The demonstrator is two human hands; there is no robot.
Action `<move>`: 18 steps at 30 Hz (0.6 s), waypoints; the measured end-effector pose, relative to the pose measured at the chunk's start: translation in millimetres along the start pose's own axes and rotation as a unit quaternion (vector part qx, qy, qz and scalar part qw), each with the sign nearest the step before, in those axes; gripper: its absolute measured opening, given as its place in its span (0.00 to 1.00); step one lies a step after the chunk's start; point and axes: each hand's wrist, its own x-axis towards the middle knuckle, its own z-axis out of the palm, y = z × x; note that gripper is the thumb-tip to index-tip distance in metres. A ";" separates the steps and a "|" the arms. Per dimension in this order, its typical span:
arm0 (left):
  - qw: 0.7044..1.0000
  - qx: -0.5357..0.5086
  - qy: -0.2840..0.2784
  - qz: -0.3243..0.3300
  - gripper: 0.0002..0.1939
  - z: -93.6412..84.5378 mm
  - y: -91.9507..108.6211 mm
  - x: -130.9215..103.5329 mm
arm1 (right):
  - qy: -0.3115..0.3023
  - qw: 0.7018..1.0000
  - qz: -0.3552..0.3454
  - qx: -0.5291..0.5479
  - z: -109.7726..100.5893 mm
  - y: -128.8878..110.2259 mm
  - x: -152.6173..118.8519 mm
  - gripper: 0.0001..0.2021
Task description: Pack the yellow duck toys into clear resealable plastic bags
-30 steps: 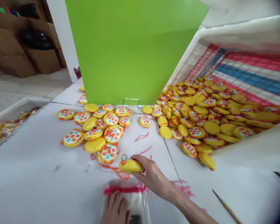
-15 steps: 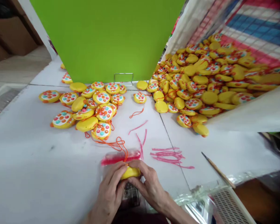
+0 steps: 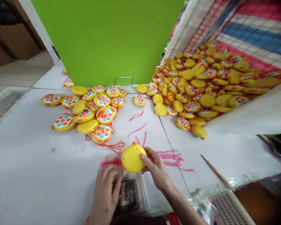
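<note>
My right hand grips a yellow animal-shaped toy by its right edge, thumb on top. The toy's plain yellow side, with small dark holes, faces up, and an orange nub sticks out at its far end. My left hand is just left of the toy, its fingers bent and smeared by motion; whether it holds anything is unclear. Beneath the hands lies a clear plastic item with a pink-red band and a dark printed rectangle. Orange cord loops lie beyond the toy.
Similar yellow toys with dotted white faces lie in a cluster at left. A large heap of them spills from the right. Pink strips and a thin wooden-handled tool rest on the table. A green panel stands behind.
The toy was edge-on between both hands; now my right hand alone holds it, turned with its flat side up. My left hand has come away to the left and nearer me.
</note>
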 end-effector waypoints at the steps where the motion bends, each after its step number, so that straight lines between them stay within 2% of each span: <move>1: 0.999 0.030 -0.015 0.034 0.07 5.9 -1.3 -3.0 | 0.000 0.999 0.023 0.038 -2.2 -1.6 1.9 0.19; 3: 0.992 0.090 -0.035 0.081 0.09 18.0 -2.0 -8.2 | -0.004 0.995 0.053 0.085 -5.2 -2.7 1.4 0.21; 7: 0.984 0.133 -0.066 0.101 0.10 30.2 -1.0 -9.8 | 0.000 0.988 0.093 0.121 -8.0 2.6 -8.8 0.20; 13: 0.982 0.113 -0.098 0.111 0.15 23.4 -2.4 -5.5 | 0.029 0.981 0.129 0.141 -16.2 12.3 -19.9 0.20; 15: 0.982 0.110 -0.113 0.104 0.16 22.1 -0.8 -5.5 | 0.016 0.981 0.136 0.135 -18.1 12.1 -23.3 0.21; 18: 0.982 0.110 -0.124 0.095 0.13 21.0 3.4 -4.4 | -0.006 0.985 0.138 0.106 -20.2 9.8 -29.6 0.20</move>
